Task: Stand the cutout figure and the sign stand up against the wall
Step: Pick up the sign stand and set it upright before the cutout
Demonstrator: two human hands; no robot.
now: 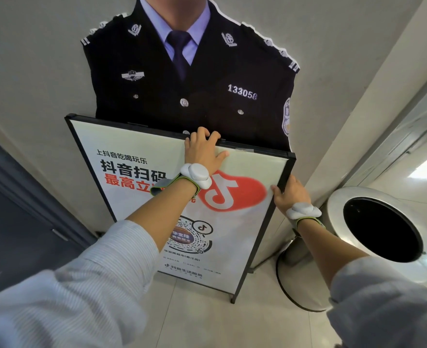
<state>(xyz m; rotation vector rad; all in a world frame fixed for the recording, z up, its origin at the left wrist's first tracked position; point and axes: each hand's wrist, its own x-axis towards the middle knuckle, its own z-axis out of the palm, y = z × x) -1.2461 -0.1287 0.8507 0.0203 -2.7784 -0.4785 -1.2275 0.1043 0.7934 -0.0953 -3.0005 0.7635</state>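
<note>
The cutout figure (189, 79), a flat print of a dark uniform with a blue shirt and tie, stands upright against the grey wall (36, 61). In front of it stands the sign stand (132, 156), a black-framed white poster with a red heart logo and a round code, its feet on the floor. My left hand (203, 150) grips the top edge of the frame, fingers curled over it. My right hand (291, 194) holds the frame's right edge. The figure's lower half is hidden behind the sign.
A shiny metal bin (338, 247) with a round black opening stands close to the right of the sign. A dark blue door (14, 222) is at the left. A glass partition (408, 136) runs along the right. The floor (220, 320) is pale tile.
</note>
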